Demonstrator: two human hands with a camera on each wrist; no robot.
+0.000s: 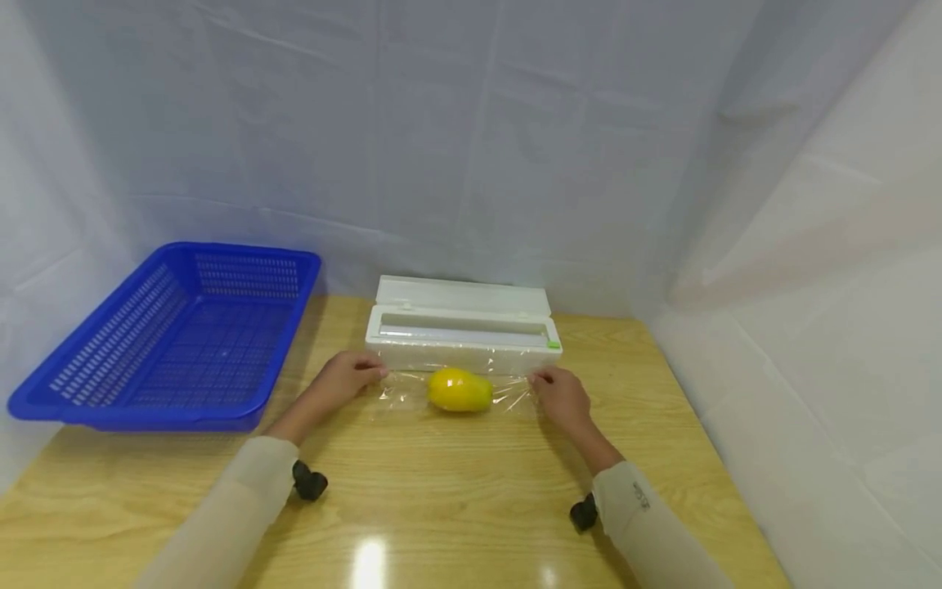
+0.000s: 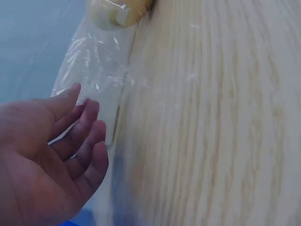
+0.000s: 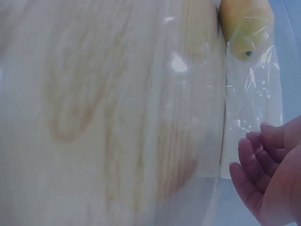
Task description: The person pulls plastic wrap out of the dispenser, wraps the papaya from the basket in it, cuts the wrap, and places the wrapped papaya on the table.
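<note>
A yellow mango (image 1: pixel 459 390) lies on the wooden table (image 1: pixel 441 491) under a sheet of clear cling film (image 1: pixel 401 391), just in front of the white film dispenser box (image 1: pixel 464 331), whose lid is up. My left hand (image 1: pixel 368 370) is at the film's left end, my right hand (image 1: pixel 540 378) at its right end. In the left wrist view the left hand (image 2: pixel 84 127) has loosely bent fingers spread beside the film (image 2: pixel 94 70), pinching nothing visibly, with the mango (image 2: pixel 120 12) beyond. In the right wrist view the right hand (image 3: pixel 256 150) hovers the same way at the film (image 3: pixel 251 103) near the mango (image 3: pixel 244 28).
A blue plastic basket (image 1: pixel 147 417) stands at the table's left, overhanging its edge. White cloth walls close in behind and to the right. Bare wood stretches between my forearms toward the near edge.
</note>
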